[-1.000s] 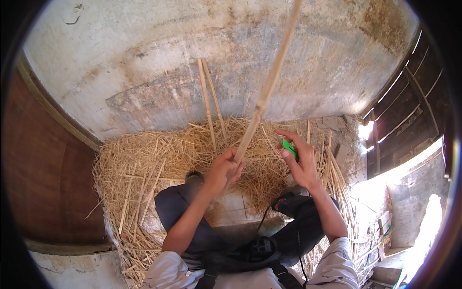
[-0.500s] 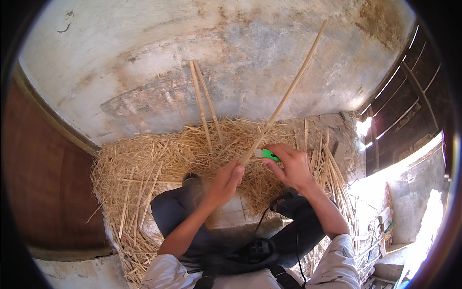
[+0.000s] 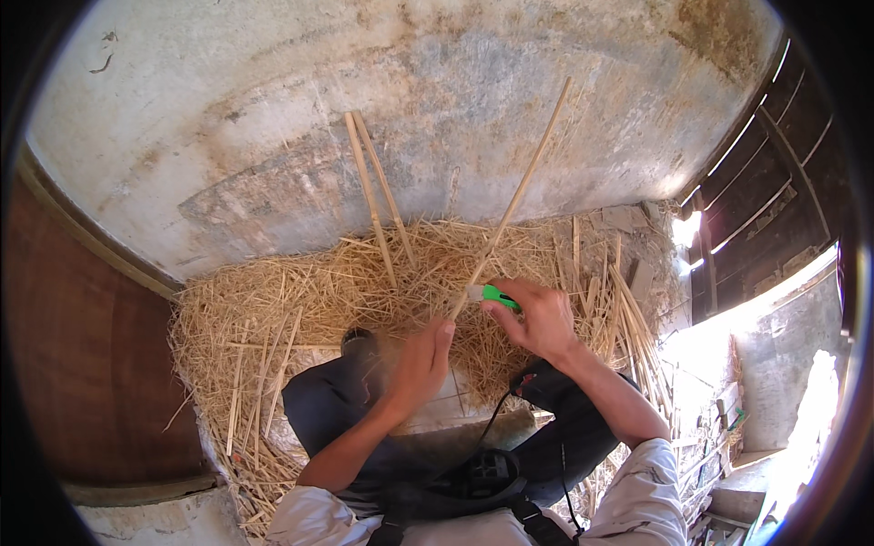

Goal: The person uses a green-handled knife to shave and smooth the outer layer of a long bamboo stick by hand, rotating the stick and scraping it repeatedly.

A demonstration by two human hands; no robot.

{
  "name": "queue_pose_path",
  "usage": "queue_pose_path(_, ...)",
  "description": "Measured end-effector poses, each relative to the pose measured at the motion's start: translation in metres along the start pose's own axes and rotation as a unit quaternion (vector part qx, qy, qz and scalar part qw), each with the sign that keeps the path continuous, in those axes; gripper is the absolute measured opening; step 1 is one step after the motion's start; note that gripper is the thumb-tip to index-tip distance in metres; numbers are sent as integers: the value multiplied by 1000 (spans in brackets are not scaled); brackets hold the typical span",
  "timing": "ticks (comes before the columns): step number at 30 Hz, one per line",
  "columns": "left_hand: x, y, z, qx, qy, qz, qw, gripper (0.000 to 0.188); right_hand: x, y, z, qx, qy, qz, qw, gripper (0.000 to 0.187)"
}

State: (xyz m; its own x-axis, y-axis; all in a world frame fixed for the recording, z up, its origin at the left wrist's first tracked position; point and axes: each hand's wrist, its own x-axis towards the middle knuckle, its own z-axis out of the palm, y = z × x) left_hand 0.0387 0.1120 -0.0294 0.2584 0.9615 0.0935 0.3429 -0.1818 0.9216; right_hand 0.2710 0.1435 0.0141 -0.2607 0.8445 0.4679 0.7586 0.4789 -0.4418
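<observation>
A long, thin bamboo strip slants up and away from my lap toward the wall. Its near end is gripped by my left hand, thumb lying along it and fingers closed. My right hand is closed around a green utility knife. The knife's pale blade end meets the strip a little beyond my left thumb; whether it cuts in, I cannot tell. Below both hands lie loose shavings and my dark-trousered legs.
Two bamboo strips lean against the stained wall ahead. Shavings and straw-like strips cover the floor around me. More strips lie at the right. A brown wooden panel stands on the left, dark slats on the right.
The bamboo strip's far end has dropped lower and shifted left. My right hand with the knife has moved slightly left and down, nearer my left hand.
</observation>
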Motion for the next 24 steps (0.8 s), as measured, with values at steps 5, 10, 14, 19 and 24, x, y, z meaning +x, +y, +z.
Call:
queue_pose_path(5, 1, 3, 2, 45, 9, -15, 999, 38, 7, 12, 0, -14, 6, 18, 1000, 31)
queue_pose_path(10, 1, 0, 1, 53, 5, -22, 998, 37, 12, 11, 1, -26, 7, 26, 999, 30)
queue_pose_path(14, 2, -3, 2, 68, 6, -25, 997, 36, 13, 19, 6, -27, 15, 21, 999, 31)
queue_pose_path(19, 2, -3, 2, 74, -4, -30, 997, 36, 16, 23, 6, -36, 5, 41, 999, 33)
queue_pose_path(24, 2, -2, 5, 76, -1, -27, 997, 36, 18, 17, 1, -35, 2, 61, 997, 34)
